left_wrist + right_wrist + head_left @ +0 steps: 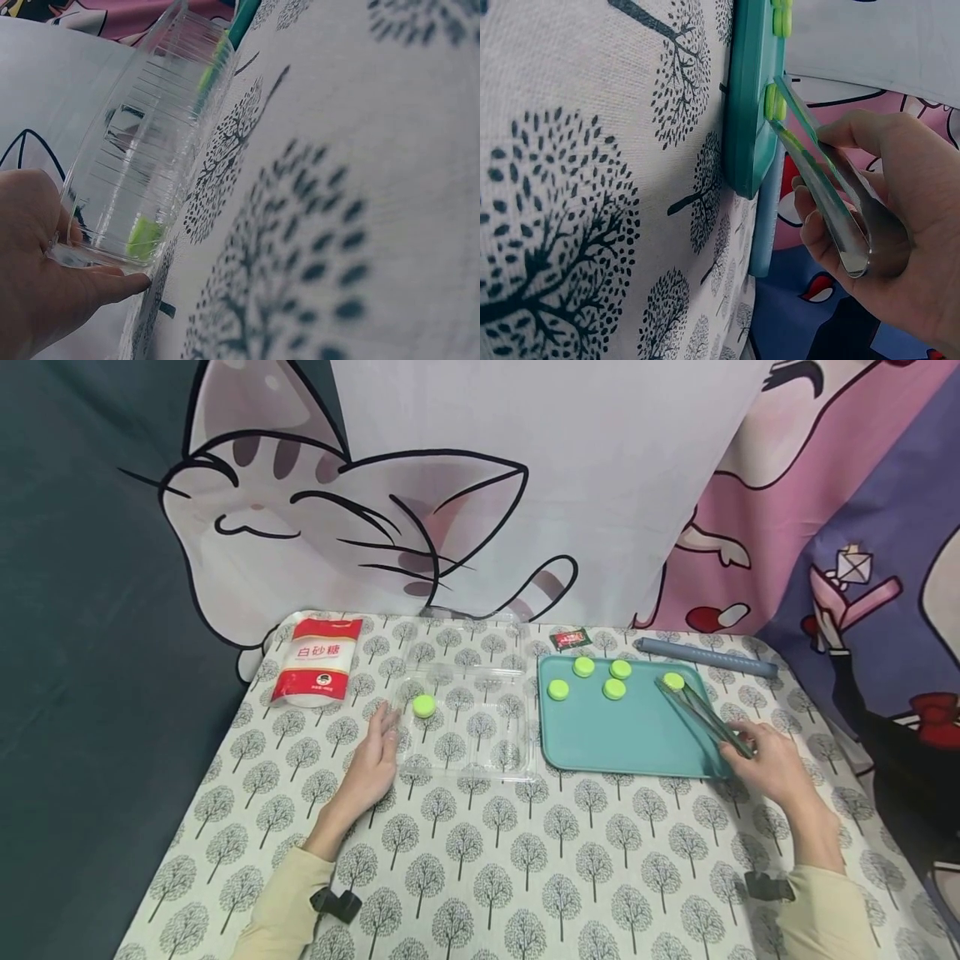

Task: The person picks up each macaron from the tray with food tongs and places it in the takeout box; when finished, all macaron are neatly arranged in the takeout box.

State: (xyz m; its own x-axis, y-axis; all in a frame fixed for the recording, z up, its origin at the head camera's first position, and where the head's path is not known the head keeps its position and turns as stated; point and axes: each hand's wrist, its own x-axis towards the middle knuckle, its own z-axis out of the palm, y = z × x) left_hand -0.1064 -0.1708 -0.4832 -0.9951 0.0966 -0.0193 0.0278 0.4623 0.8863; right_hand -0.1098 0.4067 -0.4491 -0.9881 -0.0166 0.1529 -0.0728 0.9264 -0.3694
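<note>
My left hand (375,750) rests against the left wall of a clear plastic box (465,770), its fingers along the wall and its thumb (120,286) low at the near corner. One bright green macaron (423,706) lies in the box's left part. On the right, my right hand (768,760) holds metal tongs (705,717) between thumb and fingers. In the right wrist view the tong tips stand on either side of a green macaron (772,102) on the teal tray (637,743); firm contact cannot be told. Several more macarons (614,689) sit towards the tray's back left.
The box's clear lid (468,639) lies folded back behind it. A red and white sugar bag (318,662) lies at the back left. Behind the tray are a small red and green packet (570,637) and a grey-blue rod (705,657). A tree-patterned cloth (465,860) covers the table.
</note>
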